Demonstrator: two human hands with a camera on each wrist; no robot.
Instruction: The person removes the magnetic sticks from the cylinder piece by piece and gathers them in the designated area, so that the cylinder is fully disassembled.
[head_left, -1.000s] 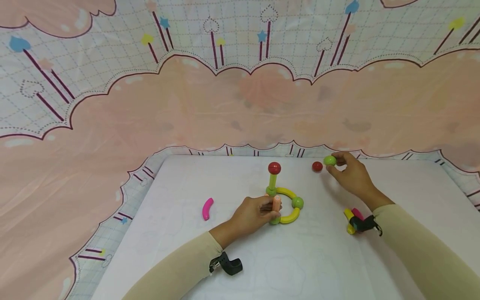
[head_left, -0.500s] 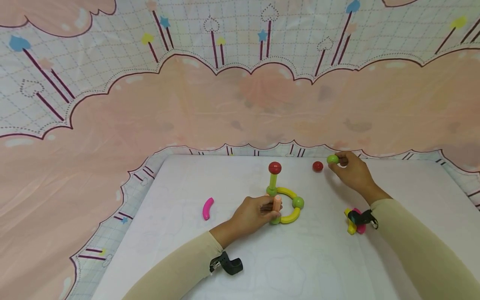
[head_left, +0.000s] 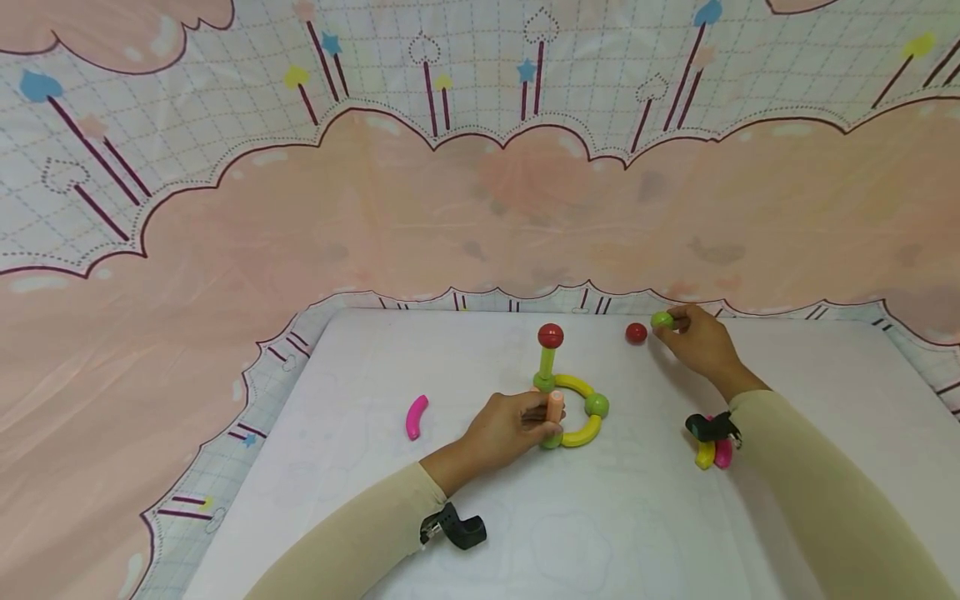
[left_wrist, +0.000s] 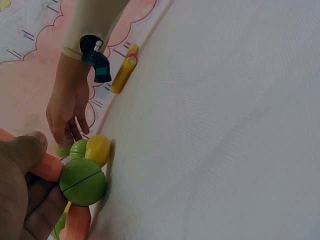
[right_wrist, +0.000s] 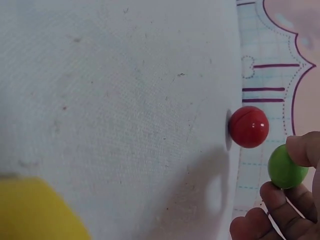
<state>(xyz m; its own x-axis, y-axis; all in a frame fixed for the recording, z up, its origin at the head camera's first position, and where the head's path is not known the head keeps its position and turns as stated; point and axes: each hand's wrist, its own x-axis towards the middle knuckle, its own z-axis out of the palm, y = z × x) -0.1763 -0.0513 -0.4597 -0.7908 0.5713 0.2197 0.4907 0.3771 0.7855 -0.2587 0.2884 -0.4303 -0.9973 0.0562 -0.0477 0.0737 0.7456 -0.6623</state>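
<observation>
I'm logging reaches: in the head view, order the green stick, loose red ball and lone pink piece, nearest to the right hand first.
1. Loose red ball, left of the right hand
2. Green stick, farther left
3. Lone pink piece, farthest left

I'm checking all 3 of my views right now, head and both wrists, and I can't read a single word, number, label, brand or sign on anything.
</observation>
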